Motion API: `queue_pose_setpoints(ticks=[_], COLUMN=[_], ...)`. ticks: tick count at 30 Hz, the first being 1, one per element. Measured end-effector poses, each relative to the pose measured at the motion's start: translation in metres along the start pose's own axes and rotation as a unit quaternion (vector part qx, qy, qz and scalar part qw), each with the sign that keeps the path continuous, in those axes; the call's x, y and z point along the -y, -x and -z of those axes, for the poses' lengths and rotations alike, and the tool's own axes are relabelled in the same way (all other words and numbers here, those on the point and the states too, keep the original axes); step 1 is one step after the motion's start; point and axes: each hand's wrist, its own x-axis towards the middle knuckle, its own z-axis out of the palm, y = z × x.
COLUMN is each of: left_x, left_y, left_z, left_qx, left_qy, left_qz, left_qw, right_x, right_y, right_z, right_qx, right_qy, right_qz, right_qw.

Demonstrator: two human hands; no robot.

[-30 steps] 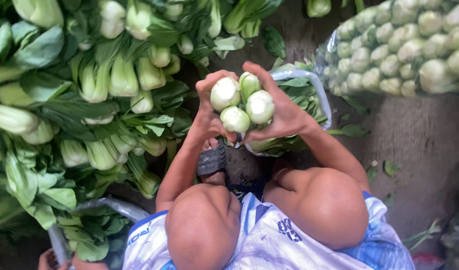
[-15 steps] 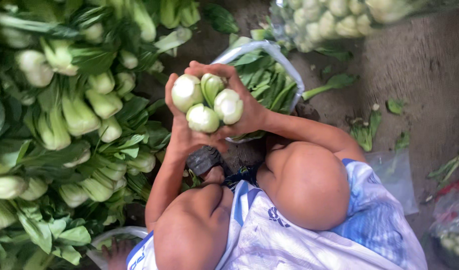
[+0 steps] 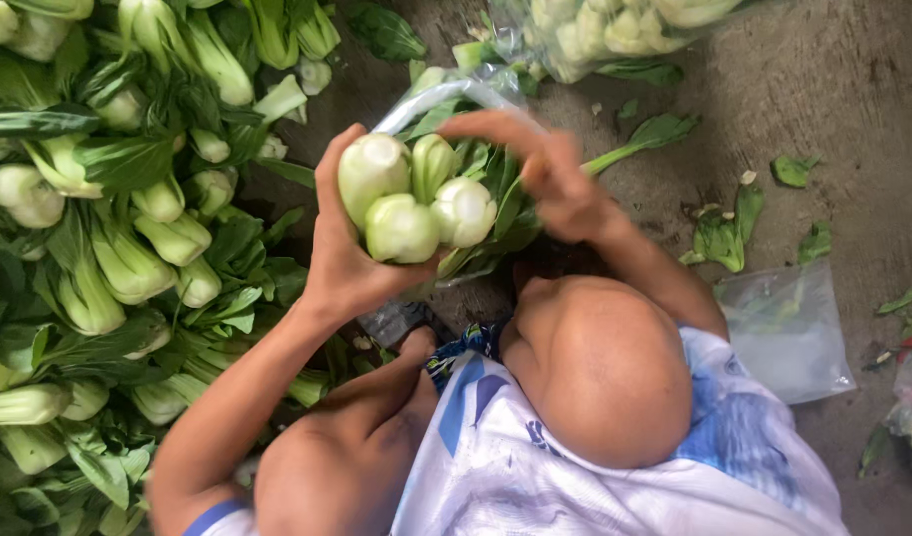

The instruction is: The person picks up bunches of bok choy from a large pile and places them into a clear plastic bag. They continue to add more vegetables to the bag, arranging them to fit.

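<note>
My left hand (image 3: 342,260) grips a bunch of several bok choy heads (image 3: 408,199) from below, their pale cut stems facing the camera. Over the bunch's leafy end, my right hand (image 3: 560,184) is curled, one finger stretched along the top toward the rim of a clear plastic bag (image 3: 428,97). The green leaves go into the mouth of this bag, which lies on the floor just beyond my knees (image 3: 600,372). How far the leaves reach inside is hidden by my right hand.
A big heap of loose bok choy (image 3: 108,248) covers the left side. A filled clear bag of bok choy (image 3: 615,30) lies at the top. An empty plastic bag (image 3: 785,337) and scattered leaves (image 3: 722,236) lie on the concrete floor to the right.
The bunch has turned and its leaves have gone toward the bag mouth. My right hand has slid from the side of the stems to the leafy end.
</note>
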Motion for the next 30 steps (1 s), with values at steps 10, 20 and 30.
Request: queue_pose_setpoints(ticks=[10,20,30], left_x=[0.002,0.085,0.058], left_y=[-0.072,-0.071,-0.073], left_z=[-0.094,-0.153,-0.135], left_qx=[0.105,0.030,-0.100], left_qy=[-0.253,-0.330,-0.147], left_qz=[0.200,0.140,0.104], left_qw=[0.941,0.933,0.979], right_x=[-0.106,-0.143,-0.133], right_y=[0.058,0.071,0.005], right_z=[0.039,0.061,0.094], right_qx=[-0.187,-0.241,-0.038], right_qy=[0.243,-0.143,-0.003], right_qz=[-0.185,-0.206,-0.152], right_qw=[0.934,0.938,0.988])
